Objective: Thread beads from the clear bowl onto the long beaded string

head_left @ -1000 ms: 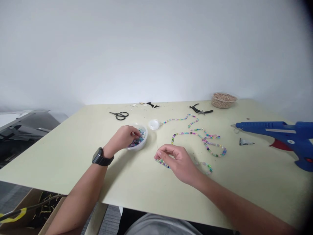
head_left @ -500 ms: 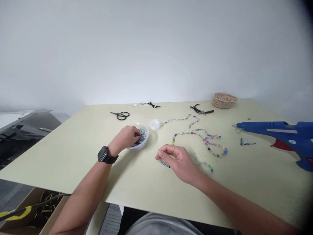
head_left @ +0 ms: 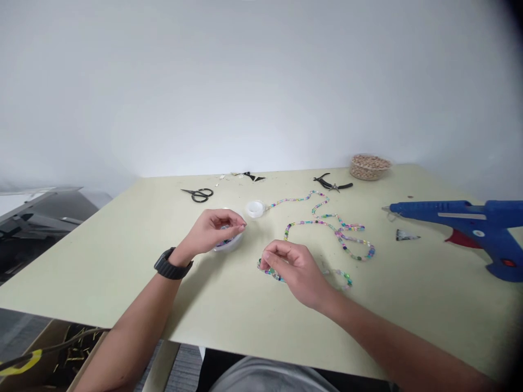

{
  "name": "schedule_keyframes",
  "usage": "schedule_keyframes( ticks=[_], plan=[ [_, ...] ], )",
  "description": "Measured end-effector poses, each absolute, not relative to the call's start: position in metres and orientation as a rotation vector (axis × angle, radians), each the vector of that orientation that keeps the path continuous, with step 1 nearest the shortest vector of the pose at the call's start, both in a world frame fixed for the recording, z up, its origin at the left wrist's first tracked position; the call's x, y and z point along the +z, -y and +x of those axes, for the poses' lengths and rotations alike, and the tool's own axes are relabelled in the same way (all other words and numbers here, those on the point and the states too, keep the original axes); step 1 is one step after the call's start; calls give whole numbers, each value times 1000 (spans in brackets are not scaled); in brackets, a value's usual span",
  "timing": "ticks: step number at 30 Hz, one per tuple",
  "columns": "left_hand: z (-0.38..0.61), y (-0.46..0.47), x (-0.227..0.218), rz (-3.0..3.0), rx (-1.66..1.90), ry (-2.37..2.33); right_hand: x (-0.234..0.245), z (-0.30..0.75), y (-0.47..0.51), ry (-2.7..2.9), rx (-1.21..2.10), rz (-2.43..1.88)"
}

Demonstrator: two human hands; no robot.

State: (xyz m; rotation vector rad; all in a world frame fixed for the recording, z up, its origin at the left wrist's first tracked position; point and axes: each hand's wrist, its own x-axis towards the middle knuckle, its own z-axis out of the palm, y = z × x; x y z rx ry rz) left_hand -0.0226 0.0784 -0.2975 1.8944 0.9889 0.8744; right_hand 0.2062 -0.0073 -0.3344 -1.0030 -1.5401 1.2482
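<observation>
My left hand, wearing a black watch on its wrist, is raised over the bowl of beads. Its thumb and forefinger are pinched on what looks like a tiny bead. The hand hides most of the bowl. My right hand is closed in a pinch just above the table, at the near end of a long string of colourful beads. The thread in its fingertips is too fine to make out clearly. The string winds across the table to a small white spool.
Black scissors lie at the back left and black-handled pliers at the back right. A tub of tan pellets stands near the wall. At the right are a blue glue gun and a small clear cone-shaped piece.
My left hand has come up out of the bead bowl with its fingertips pinched, turning towards my right hand. The right hand stays nearly in place; the view has shifted slightly.
</observation>
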Motion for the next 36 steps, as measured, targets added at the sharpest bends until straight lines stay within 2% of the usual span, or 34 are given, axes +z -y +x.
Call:
schedule_keyframes(
  ticks=[15,36],
  plan=[
    [-12,-67,-298,1785,795,-809,-335,207,10,1620,1211,-947],
    [-10,-66,-300,1825,747,-806,-332,205,10,1650,1217,-950]
  ],
)
